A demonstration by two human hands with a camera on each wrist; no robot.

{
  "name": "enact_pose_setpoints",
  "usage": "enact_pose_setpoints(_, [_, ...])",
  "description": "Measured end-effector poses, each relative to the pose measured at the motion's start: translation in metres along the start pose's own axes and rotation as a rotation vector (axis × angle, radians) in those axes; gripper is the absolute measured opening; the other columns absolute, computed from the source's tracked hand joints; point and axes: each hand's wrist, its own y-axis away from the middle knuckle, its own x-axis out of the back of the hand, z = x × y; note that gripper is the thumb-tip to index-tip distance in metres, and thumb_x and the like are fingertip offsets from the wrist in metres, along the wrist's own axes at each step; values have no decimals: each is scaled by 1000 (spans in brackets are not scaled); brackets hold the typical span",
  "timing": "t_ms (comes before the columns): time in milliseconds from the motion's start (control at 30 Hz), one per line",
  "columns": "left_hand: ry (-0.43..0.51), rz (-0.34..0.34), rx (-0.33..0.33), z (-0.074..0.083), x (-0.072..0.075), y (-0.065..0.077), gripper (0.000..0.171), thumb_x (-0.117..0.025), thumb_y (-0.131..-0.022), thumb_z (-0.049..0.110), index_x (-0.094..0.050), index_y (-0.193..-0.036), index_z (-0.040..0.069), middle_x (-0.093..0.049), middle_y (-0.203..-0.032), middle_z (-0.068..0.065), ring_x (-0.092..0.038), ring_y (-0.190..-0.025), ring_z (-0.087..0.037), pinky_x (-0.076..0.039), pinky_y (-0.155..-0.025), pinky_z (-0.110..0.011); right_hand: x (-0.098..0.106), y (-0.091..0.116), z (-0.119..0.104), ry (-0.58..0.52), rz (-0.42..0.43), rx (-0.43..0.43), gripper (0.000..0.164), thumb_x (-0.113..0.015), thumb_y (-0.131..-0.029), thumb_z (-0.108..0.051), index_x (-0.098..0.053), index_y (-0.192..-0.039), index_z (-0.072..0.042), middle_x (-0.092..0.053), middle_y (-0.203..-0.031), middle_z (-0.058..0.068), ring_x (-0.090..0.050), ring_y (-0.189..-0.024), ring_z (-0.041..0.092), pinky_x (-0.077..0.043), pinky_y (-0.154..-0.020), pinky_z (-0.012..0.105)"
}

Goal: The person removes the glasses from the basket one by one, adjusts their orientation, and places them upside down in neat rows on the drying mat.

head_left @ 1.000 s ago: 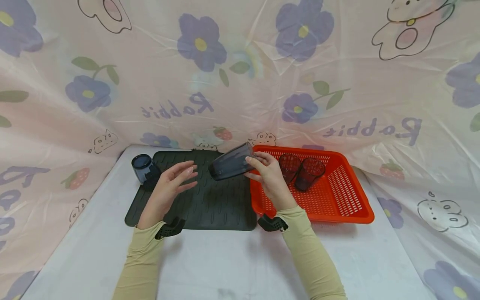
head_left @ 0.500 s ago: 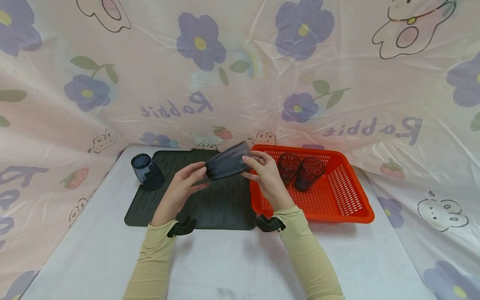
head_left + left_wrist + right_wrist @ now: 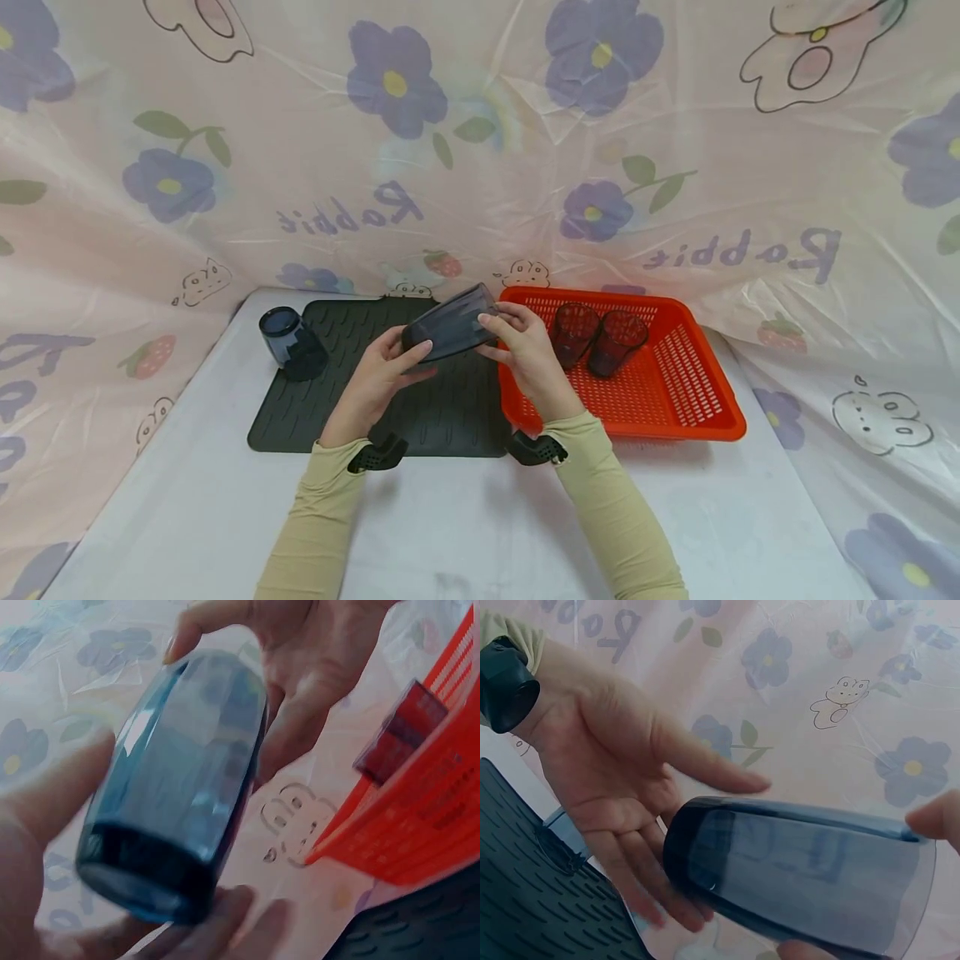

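Note:
A dark blue-grey tinted drinking glass point(image 3: 448, 325) is held tilted in the air over the mat, its thick base toward the left. My right hand point(image 3: 534, 357) pinches its rim end between thumb and fingers. Around the base end lies my left hand point(image 3: 371, 382), thumb on the near side and fingers beneath. In the left wrist view the glass point(image 3: 187, 750) shows faceted sides. Another tinted glass point(image 3: 294, 343) stands upside down on the mat's left part.
A dark ribbed mat point(image 3: 450, 429) lies on the white table point(image 3: 450, 525). To its right, an orange-red perforated basket point(image 3: 720, 421) holds two more glasses point(image 3: 618, 343), leaning at its left side. A patterned curtain point(image 3: 480, 167) hangs behind.
My left hand has moved right, from beside the glass to around its base. The glass, in my right hand, has shifted slightly left.

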Motion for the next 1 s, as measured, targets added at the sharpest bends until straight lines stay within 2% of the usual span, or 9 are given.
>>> enact_pose_setpoints(167, [35, 85, -20, -1, -6, -2, 51, -73, -87, 14, -48, -130, 3, -55, -124, -17, -62, -105, -23, -51, -91, -36, 1, 1, 0, 5, -34, -2, 55, -62, -92, -10, -35, -138, 0, -47, -124, 17, -55, -104, 24, -51, -88, 48])
enact_pose_setpoints(367, [66, 155, -51, 2, -8, -1, 48, -76, -83, 11, -53, -125, 4, -58, -120, -15, -64, -99, -21, -51, -91, -37, 3, 1, 0, -18, -92, -5, 53, -60, -93, -11, -36, -139, -3, -49, -121, 15, -58, -99, 23, -49, -90, 48])
enact_pose_setpoints(633, [93, 168, -118, 8, -9, 0, 44, -75, -83, 6, -56, -122, 8, -56, -118, -13, -62, -99, -22, -52, -88, -39, 7, 1, 0, -51, -158, -48, 54, -60, -92, -14, -35, -138, -4, -46, -128, 15, -60, -101, 27, -47, -93, 52])
enact_pose_setpoints(833, [153, 185, -165, 9, -9, -1, 47, -72, -82, -5, -56, -124, 9, -51, -115, -11, -56, -105, -24, -54, -84, -36, 15, -1, 1, 37, -227, -75, 55, -60, -91, -13, -34, -139, -5, -49, -125, 15, -57, -108, 26, -43, -98, 52])
enact_pose_setpoints(1000, [193, 185, -216, 11, -9, 0, 58, -69, -82, -11, -51, -134, 5, -45, -111, -10, -53, -105, -25, -56, -81, -36, 23, -3, 6, 125, -274, -135, 61, -59, -90, -8, -29, -143, -6, -44, -129, 17, -50, -115, 30, -42, -99, 51])
